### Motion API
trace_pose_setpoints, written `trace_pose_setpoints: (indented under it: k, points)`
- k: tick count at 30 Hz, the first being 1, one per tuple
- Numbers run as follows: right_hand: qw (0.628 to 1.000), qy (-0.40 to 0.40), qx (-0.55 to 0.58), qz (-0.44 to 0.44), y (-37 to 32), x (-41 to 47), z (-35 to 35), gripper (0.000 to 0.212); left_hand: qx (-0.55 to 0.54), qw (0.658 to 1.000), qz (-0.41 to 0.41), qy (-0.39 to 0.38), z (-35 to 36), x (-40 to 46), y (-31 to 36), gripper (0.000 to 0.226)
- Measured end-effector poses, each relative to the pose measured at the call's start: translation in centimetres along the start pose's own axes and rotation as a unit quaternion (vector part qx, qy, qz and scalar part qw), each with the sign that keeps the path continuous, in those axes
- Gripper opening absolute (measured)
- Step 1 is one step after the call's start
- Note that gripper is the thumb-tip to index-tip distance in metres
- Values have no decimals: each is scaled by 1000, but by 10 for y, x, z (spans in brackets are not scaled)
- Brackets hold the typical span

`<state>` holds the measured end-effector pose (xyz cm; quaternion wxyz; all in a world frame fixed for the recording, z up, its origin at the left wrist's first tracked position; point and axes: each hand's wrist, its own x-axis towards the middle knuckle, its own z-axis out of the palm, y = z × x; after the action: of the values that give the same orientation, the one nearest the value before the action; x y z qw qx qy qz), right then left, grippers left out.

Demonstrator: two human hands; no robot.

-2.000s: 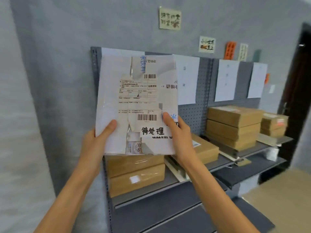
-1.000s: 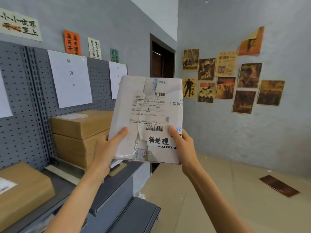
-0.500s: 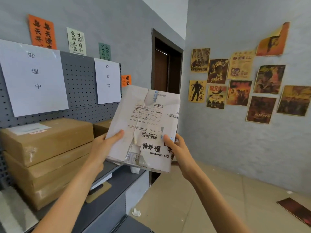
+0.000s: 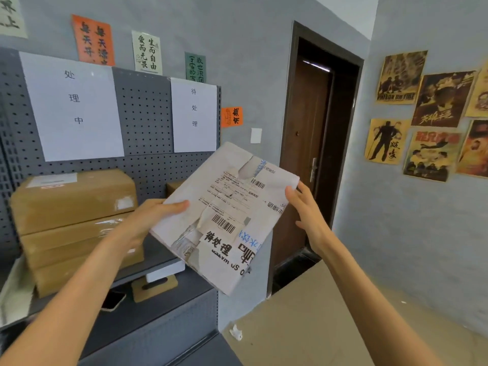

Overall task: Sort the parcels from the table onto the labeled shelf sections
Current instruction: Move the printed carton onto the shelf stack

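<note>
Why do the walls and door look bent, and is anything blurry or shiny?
Head view: the wide lens bows the dark door frame; the white taped parcel shows a soft sheen on its tape; the stacked brown cardboard boxes look slightly soft; lighting is even, with faint shadows.

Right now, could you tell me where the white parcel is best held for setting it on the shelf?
Probably by its two opposite side edges, one hand from each side. The white parcel is flat, wide and tilted; the left hand already pinches its left edge, while the right hand is open at the right edge.
</note>
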<state>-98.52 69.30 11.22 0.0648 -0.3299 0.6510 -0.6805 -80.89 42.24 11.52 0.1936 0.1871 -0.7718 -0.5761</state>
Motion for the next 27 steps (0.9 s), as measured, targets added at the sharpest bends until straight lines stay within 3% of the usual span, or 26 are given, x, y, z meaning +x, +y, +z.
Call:
trace_pose_setpoints:
  k: [5,11,15,18,20,24,27]
  points:
    - [999,-33,12,11,39,25,-27,35,62,997,-36,-16,15,9,6,58]
    - [997,-51,41,49,64,47,-48,46,119,991,-57,-28,34,22,25,46]
    - [997,-2,75,29,70,61,-48,27,133,990,-55,10,42,32,32,49]
    - [996,44,79,27,71,67,-39,21,83,983,-4,166,49,40,30,67]
    - [992,86,82,39,70,72,-32,18,48,972,13,228,54,40,27,82]
    - [979,152,111,78,65,92,-16,28,46,974,6,220,77,34,16,99]
    - [971,166,138,102,60,108,-1,32,-32,983,38,176,96,35,12,83]
